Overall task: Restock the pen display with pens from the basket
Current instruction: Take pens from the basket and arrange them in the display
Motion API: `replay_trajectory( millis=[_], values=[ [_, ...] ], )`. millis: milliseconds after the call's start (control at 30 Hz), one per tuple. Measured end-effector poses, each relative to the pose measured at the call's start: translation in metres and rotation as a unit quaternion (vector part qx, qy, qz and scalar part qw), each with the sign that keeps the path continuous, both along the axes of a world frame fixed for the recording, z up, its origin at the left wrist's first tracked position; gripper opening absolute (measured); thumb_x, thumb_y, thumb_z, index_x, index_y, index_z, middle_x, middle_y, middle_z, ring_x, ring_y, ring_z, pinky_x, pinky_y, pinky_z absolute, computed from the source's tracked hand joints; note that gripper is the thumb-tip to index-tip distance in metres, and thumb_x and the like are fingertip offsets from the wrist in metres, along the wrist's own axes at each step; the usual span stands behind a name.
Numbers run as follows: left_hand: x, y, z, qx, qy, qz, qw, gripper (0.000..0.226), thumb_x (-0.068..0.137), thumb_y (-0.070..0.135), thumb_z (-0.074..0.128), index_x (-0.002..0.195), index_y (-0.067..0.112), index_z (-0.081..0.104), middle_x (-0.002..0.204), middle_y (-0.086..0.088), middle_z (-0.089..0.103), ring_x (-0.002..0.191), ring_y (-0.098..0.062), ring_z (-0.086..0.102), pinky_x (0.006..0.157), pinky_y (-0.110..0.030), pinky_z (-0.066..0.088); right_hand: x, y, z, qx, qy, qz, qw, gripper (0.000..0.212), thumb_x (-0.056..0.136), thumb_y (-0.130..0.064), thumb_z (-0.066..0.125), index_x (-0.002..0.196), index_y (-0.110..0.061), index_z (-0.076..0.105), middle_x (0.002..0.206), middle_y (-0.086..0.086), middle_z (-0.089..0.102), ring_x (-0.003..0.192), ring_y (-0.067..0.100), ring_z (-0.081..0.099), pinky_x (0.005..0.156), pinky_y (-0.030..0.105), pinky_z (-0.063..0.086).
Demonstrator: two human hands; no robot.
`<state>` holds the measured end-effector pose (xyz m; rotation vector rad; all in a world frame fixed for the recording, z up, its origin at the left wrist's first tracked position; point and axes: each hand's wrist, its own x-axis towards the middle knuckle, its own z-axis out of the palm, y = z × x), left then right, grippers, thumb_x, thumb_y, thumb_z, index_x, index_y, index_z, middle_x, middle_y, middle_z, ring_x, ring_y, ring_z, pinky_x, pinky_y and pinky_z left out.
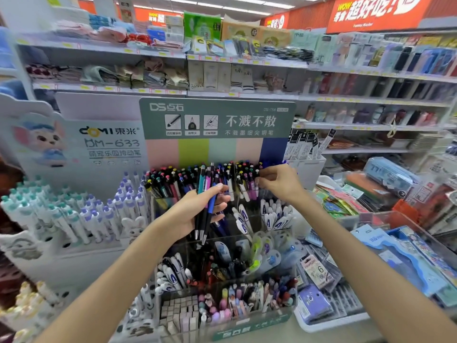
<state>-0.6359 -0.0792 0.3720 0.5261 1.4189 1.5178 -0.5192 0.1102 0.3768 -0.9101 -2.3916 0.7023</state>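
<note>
Taking the green-headed pen display [217, 120] as the landmark, a white stand [74, 134] printed with a cartoon animal sits to its left, its stepped rows filled with pale pens capped in teal and purple [74, 214]. Right of that, the left forearm rises from the lower left edge toward the display's clear compartments, and the left hand [197, 209] is turned palm toward the display, its fingers [220, 206] curled round a bundle of pens [206, 204]. The bundle stands nearly upright, tips down, tops level with the display's back row; a teal barrel, a purple one and a blue one show among darker ones. Behind it, the display's back row [188, 179] is packed with dark pens whose coloured buttons point up. The right forearm comes in from the lower right corner, crossing over a clear bin [400, 226] of packaged stationery to the display's right. The right hand [277, 180] reaches the right end of that back row, wrist bent, fingers [262, 180] bunched and pinching at the top of a pen [256, 184] standing there. The basket is not in view.
</note>
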Motion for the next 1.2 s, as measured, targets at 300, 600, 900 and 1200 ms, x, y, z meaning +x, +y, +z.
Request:
replay_trajectory(
  millis=[300, 600, 900, 1200],
  values=[
    [0.009, -0.003, -0.001, -0.012, 0.061, -0.005, 0.998, 0.03, 0.094, 0.036, 0.055, 0.102, 0.009, 0.065, 0.077, 0.004, 0.074, 0.059, -0.003, 0.067, 0.051, -0.015, 0.051, 0.001, -0.051, 0.021, -0.071, 0.075, 0.027, 0.994, 0.021, 0.087, -0.038, 0.065, 0.094, -0.019, 0.071, 0.07, -0.008, 0.064, 0.059, 0.005, 0.056, 0.059, 0.022, 0.045],
    [-0.006, -0.017, -0.004, 0.043, 0.104, 0.003, 0.994, 0.028, 0.095, 0.029, 0.055, 0.108, 0.007, 0.067, 0.097, -0.006, 0.075, 0.087, -0.015, 0.072, 0.066, -0.02, 0.057, -0.011, -0.066, 0.024, -0.327, 0.146, 0.075, 0.931, 0.023, 0.089, -0.024, 0.064, 0.102, -0.005, 0.072, 0.069, 0.001, 0.064, 0.055, 0.003, 0.056, 0.053, 0.012, 0.045],
    [-0.04, -0.034, -0.002, 0.056, 0.081, 0.124, 0.987, 0.023, 0.096, 0.03, 0.053, 0.101, 0.01, 0.065, 0.085, -0.003, 0.076, 0.074, -0.014, 0.073, 0.057, -0.018, 0.056, -0.021, -0.053, 0.031, 0.173, 0.16, 0.029, 0.971, 0.018, 0.09, -0.024, 0.064, 0.09, -0.01, 0.074, 0.078, 0.0, 0.072, 0.066, 0.013, 0.063, 0.068, 0.029, 0.051],
    [-0.037, -0.03, -0.003, 0.047, 0.081, 0.08, 0.992, 0.022, 0.096, 0.03, 0.052, 0.102, 0.011, 0.064, 0.085, -0.002, 0.075, 0.072, -0.014, 0.073, 0.06, -0.02, 0.057, -0.047, -0.053, 0.029, 0.129, -0.009, 0.082, 0.988, 0.026, 0.077, -0.028, 0.078, 0.096, -0.01, 0.076, 0.085, 0.008, 0.073, 0.078, 0.021, 0.067, 0.079, 0.037, 0.055]
  ],
)
